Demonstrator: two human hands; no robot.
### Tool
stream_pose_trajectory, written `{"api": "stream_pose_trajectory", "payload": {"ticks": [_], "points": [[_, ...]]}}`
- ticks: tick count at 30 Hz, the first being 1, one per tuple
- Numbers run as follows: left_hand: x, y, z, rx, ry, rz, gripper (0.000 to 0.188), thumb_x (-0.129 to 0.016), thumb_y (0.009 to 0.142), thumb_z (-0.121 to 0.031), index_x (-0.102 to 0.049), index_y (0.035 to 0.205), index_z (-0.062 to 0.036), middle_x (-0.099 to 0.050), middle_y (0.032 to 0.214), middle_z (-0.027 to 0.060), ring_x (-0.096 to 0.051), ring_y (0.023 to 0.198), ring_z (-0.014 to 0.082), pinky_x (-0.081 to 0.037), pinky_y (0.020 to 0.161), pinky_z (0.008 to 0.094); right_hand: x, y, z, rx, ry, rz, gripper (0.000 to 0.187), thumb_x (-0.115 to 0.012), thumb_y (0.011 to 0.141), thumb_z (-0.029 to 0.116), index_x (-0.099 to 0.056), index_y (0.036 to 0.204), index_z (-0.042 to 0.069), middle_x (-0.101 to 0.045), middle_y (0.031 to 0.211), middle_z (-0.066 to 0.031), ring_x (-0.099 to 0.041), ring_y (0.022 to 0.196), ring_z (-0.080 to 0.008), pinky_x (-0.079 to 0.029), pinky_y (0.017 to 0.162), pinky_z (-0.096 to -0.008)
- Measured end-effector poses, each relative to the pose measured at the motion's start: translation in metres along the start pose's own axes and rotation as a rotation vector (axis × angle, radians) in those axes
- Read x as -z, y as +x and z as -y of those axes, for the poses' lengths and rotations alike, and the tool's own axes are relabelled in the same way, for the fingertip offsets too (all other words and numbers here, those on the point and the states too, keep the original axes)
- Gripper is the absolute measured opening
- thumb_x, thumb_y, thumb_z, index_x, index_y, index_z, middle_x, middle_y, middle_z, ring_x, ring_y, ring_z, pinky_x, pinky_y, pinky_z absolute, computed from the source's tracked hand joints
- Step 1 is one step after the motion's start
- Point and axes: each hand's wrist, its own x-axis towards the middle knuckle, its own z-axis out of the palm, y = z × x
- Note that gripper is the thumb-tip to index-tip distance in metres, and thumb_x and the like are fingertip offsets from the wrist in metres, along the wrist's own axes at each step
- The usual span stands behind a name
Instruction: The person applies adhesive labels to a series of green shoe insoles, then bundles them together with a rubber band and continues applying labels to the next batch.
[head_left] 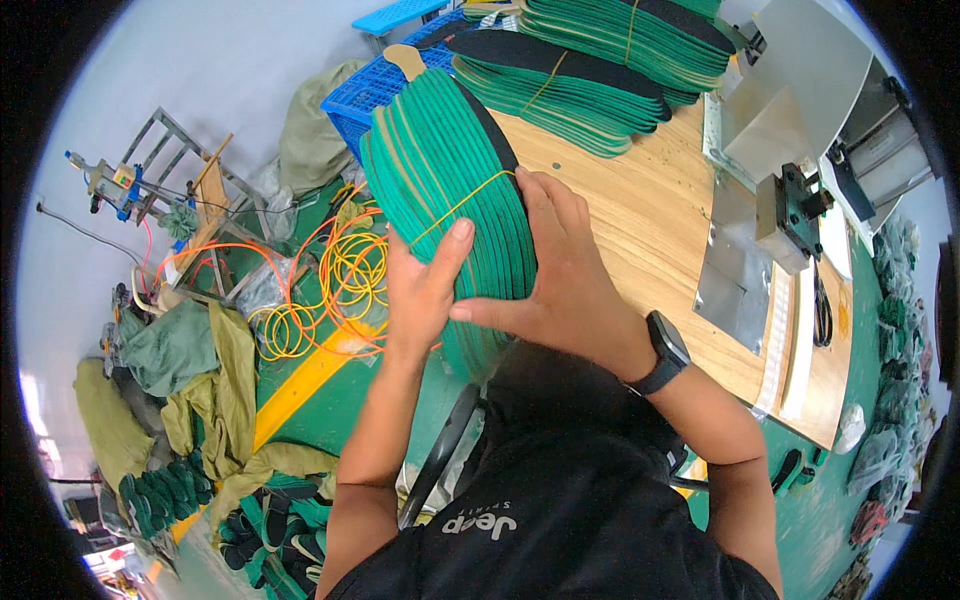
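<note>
A thick bundle of green insoles with a black outer face stands on edge between my hands. A yellow rubber band runs slantwise around its middle. My left hand grips the bundle's left side, thumb lying up across the edges and fingers hidden behind. On the right side, my right hand presses its fingers near the band, with its thumb stretched across the lower part. The bundle is tilted beside the wooden table, and its lower end hangs over my lap.
More banded insole bundles lie at the table's far end beside a blue crate. A metal machine and a steel plate occupy the right side. Coiled yellow hoses, sacks and loose insoles litter the left floor.
</note>
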Motion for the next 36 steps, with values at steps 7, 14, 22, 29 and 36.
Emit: {"api": "stream_pose_trajectory", "payload": {"ticks": [7, 14, 22, 29, 36], "points": [[0.0, 0.002, -0.001, -0.021, 0.23, 0.059, 0.042, -0.062, 0.088, -0.019, -0.048, 0.121, 0.0022, -0.061, 0.111, 0.0113, -0.058, 0.098, 0.0154, -0.046, 0.085, 0.0299, -0.009, -0.018, -0.03, -0.105, 0.123, 0.014, 0.106, -0.084, 0.058, 0.044, -0.031, 0.135, -0.004, -0.041, 0.126, -0.0227, -0.039, 0.118, -0.0382, -0.031, 0.101, -0.0442], [-0.008, -0.003, -0.004, 0.067, 0.288, 0.025, 0.049, -0.07, 0.082, -0.016, -0.047, 0.121, 0.0018, -0.061, 0.11, 0.0115, -0.059, 0.096, 0.0161, -0.048, 0.084, 0.03, -0.004, -0.026, -0.041, -0.105, 0.199, 0.046, 0.1, -0.082, 0.062, 0.043, -0.032, 0.134, -0.004, -0.043, 0.125, -0.023, -0.039, 0.119, -0.0385, -0.032, 0.101, -0.0448], [0.002, 0.005, -0.017, 0.111, 0.64, 0.129, 0.054, -0.072, 0.075, -0.025, -0.052, 0.117, 0.0014, -0.066, 0.101, 0.0137, -0.064, 0.089, 0.0208, -0.05, 0.08, 0.0331, 0.038, -0.016, -0.04, -0.272, 0.396, 0.226, 0.095, -0.079, 0.064, 0.029, -0.029, 0.136, -0.007, -0.052, 0.115, -0.0265, -0.052, 0.106, -0.0404, -0.041, 0.094, -0.0391], [-0.02, 0.024, -0.031, 0.012, 1.054, 0.14, 0.049, -0.068, 0.068, -0.027, -0.059, 0.107, 0.0012, -0.068, 0.092, 0.0175, -0.067, 0.084, 0.0233, -0.051, 0.077, 0.0349, 0.016, -0.009, -0.034, -0.1, -0.132, 0.058, 0.08, -0.069, 0.07, 0.022, -0.03, 0.123, -0.024, -0.058, 0.093, -0.0292, -0.059, 0.087, -0.0376, -0.048, 0.078, -0.0409], [0.023, 0.072, -0.06, -0.244, 1.057, -0.12, 0.037, -0.068, 0.069, -0.015, -0.06, 0.101, 0.0031, -0.068, 0.084, 0.0091, -0.061, 0.073, 0.0136, -0.05, 0.069, 0.0293, 0.098, -0.08, 0.005, -0.248, 0.279, 0.44, 0.082, -0.071, 0.073, 0.023, -0.029, 0.138, -0.004, -0.054, 0.113, -0.0282, -0.055, 0.102, -0.0404, -0.046, 0.085, -0.042]]}}
